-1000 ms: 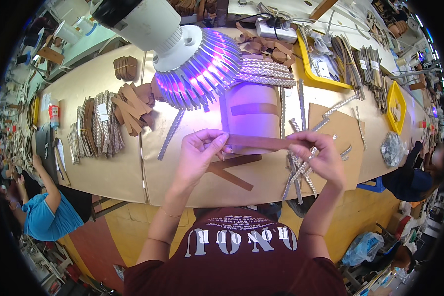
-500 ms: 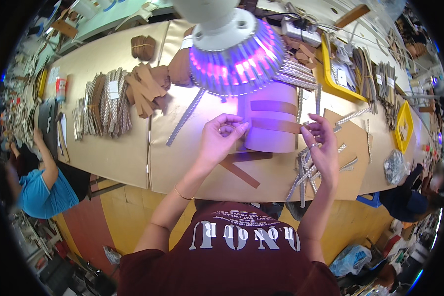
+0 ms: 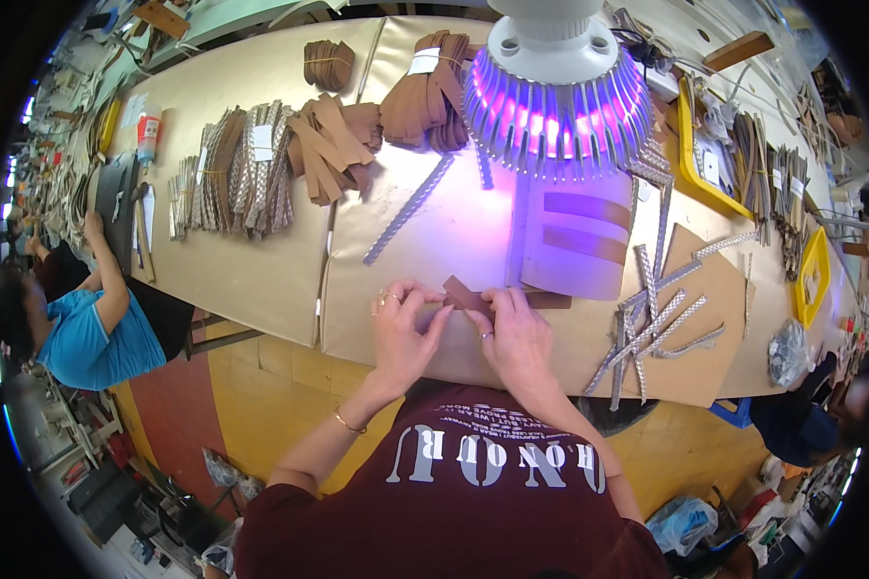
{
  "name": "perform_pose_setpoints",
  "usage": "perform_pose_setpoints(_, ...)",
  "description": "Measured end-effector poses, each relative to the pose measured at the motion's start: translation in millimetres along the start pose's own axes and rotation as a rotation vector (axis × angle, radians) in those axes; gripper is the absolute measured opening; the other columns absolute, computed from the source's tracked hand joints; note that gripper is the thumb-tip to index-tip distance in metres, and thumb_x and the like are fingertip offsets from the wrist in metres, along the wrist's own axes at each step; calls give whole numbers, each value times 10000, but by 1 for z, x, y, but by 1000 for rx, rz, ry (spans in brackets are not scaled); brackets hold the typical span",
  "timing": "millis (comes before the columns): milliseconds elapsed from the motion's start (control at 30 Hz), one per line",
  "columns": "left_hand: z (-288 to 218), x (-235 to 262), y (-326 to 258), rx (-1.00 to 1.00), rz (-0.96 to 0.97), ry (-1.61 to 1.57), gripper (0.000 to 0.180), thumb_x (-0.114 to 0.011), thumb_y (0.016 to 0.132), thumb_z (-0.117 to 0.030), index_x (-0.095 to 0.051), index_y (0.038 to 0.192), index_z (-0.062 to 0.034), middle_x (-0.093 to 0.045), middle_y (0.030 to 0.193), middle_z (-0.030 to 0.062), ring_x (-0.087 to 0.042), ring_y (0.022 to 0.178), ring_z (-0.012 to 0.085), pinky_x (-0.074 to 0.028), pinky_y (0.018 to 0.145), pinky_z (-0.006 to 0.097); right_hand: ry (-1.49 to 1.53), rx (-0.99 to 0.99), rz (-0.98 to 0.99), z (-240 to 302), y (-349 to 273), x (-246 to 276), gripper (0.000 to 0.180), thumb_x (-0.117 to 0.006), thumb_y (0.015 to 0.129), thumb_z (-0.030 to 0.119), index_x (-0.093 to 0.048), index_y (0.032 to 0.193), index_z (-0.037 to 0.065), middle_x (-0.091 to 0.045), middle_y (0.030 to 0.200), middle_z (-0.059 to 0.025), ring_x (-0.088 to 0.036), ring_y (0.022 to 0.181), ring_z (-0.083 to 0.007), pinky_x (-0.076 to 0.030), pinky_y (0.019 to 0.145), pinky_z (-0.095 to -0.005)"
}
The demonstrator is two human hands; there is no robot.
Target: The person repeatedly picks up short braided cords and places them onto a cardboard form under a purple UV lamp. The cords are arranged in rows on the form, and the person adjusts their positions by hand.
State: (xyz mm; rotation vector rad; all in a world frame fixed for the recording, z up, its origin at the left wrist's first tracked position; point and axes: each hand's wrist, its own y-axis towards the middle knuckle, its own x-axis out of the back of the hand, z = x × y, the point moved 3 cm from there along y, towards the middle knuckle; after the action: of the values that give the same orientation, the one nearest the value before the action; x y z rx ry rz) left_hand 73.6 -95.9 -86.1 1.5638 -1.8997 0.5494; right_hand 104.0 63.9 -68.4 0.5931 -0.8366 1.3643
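A short brown leather strip (image 3: 468, 295) lies between my two hands at the near edge of the tan worktable (image 3: 261, 261). My left hand (image 3: 406, 323) pinches its left end with the fingertips. My right hand (image 3: 517, 333) presses on the strip from the right and covers part of it. Just right of my right hand, another brown strip (image 3: 548, 300) lies flat. Behind it a pale board (image 3: 574, 246) carries two more brown strips under the violet glow of a lamp (image 3: 555, 92).
Silver braided strips (image 3: 647, 328) lie scattered to the right on a brown card. Piles of brown strips (image 3: 328, 145) and braided bundles (image 3: 227, 179) sit at the far left. Yellow trays (image 3: 690, 154) stand at the right. A person in a blue shirt (image 3: 77, 338) sits at the left.
My hands have come close together at the table's near edge, both now on one short brown strip. My head has shifted, so the lamp sits higher and further right in view.
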Motion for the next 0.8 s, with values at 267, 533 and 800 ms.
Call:
perform_pose_setpoints(267,3,-6,-3,-1,-1,55,142,-763,778,-174,-693,895,-138,-576,1002,50,-542,954,235,-350,865,398,107,139,-15,-6,-7,21,196,-767,789,155,-610,848,54,-624,929,-71,-626,854,-269,-495,745,-376)
perform_pose_setpoints(533,-44,18,23,55,311,-663,329,-782,793,-184,-664,1046,-11,-611,1168,106,-575,1056,189,-427,930,373,832,27,257,-18,-23,116,160,-775,812,56,-638,883,15,-649,773,-34,-614,738,-108,-491,703,-263)
perform_pose_setpoints(800,-92,-4,52,307,578,-1162,179,-662,924,-48,-646,1061,66,-686,932,95,-667,796,129,-544,731,246,646,-46,179,-26,0,152,172,-750,851,86,-665,976,4,-675,835,-29,-617,770,-85,-490,705,-232)
